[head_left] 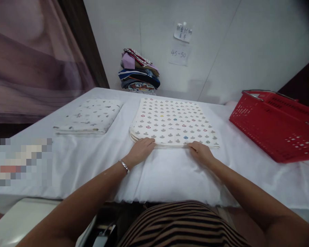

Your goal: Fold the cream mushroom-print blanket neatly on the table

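A folded white cloth (172, 120) printed with small grey, red and blue figures lies flat in front of me, its layers showing at the near left corner. My left hand (142, 149) grips its near edge toward the left, fingers closed on the fabric. Farther right along that same edge, my right hand (200, 151) pinches the cloth, thumb side toward the middle. A second folded white cloth (92, 116) with scattered prints lies to the left, apart from both hands.
A white sheet (92, 161) covers the table. At the right stands a red plastic basket (273, 127). A stack of folded fabrics (140, 73) rises at the back by the wall, below paper signs (179, 55). A pinkish curtain (41, 61) hangs at the left.
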### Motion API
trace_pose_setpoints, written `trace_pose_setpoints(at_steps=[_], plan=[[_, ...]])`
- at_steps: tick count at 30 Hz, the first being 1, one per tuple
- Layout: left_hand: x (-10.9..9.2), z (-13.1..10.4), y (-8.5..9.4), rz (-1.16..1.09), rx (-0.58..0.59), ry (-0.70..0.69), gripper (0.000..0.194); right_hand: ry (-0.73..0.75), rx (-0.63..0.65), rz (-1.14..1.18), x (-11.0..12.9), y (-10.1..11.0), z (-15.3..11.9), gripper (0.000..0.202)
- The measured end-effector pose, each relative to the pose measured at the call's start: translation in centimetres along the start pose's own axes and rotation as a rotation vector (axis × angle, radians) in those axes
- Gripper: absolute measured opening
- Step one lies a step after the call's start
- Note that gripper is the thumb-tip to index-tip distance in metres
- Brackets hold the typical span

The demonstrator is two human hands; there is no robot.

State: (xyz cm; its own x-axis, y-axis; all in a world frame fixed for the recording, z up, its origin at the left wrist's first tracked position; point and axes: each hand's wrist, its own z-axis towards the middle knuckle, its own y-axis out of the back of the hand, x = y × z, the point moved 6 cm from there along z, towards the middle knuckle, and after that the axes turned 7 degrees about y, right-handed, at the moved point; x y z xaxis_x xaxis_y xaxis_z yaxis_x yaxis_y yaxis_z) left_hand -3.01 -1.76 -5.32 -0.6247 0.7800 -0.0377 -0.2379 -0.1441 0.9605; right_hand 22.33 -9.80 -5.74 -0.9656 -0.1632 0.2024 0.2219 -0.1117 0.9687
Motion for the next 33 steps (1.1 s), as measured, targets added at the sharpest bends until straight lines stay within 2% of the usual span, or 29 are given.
trace_pose_setpoints(at_steps=[4,8,16,25,30,33], plan=[[-1.8,1.9,-0.1,-0.057,0.004,-0.045,0.017,0.092,-0.060,-0.043,-0.4,-0.2,-0.1,0.029],[-2.5,3.2,-1.0,-0.097,0.000,-0.050,0.016,0.152,-0.063,-0.089,-0.7,-0.5,0.5,0.028],[-2.1,3.9,-2.2,-0.149,0.005,-0.017,0.024,0.261,-0.039,-0.139,-1.6,-0.4,1.3,0.028],[-1.7,4.2,-2.3,-0.173,0.041,0.005,0.028,0.334,-0.052,-0.020,-2.7,-0.6,2.1,0.028],[-1.8,4.3,-2.4,-0.117,0.031,0.028,0.029,0.402,-0.059,0.043,-2.6,-0.2,2.2,0.026],[-2.1,4.3,-2.2,-0.071,0.015,-0.010,0.027,0.408,-0.063,0.051,-2.5,0.0,2.3,0.025]])
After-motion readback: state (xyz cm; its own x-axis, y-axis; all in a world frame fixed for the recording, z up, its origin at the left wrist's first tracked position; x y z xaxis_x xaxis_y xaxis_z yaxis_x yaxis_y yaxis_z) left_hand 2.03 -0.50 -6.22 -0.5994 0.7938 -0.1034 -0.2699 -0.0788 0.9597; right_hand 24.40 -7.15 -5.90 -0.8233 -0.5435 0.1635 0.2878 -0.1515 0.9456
